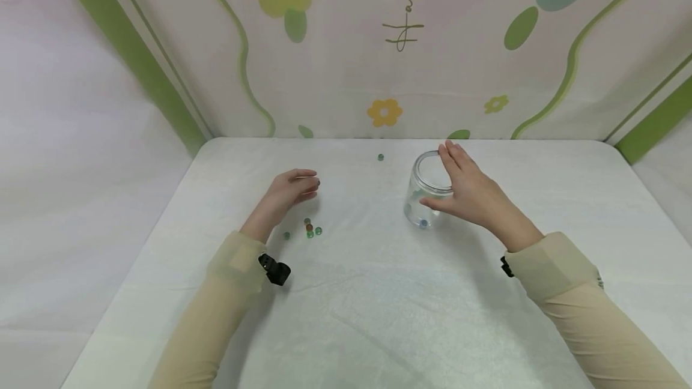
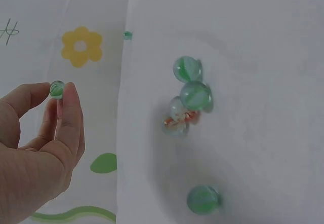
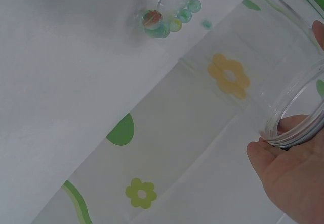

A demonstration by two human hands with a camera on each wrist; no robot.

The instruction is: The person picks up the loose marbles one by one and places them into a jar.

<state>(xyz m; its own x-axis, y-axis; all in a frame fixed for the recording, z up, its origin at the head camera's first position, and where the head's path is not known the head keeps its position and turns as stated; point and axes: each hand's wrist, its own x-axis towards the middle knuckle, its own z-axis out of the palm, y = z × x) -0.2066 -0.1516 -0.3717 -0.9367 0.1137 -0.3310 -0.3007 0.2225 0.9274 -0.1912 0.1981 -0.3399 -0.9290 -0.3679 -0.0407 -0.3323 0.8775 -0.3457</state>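
Observation:
My left hand is raised over the left part of the table, pinching a green-swirled glass marble between thumb and fingertips. Below it several loose marbles lie close together, mostly green with an orange-red one. My right hand holds a clear jar, thumb on the near side and fingers stretched along the far side of its rim. The jar's mouth is uncovered. A bluish marble shows at its base. Through the jar in the right wrist view appear several marbles; which lie inside cannot be told.
A single green marble lies near the table's back edge, between both hands. The white-covered table meets a flower-printed cloth hanging behind it. White cloth with green bands also hangs at both sides.

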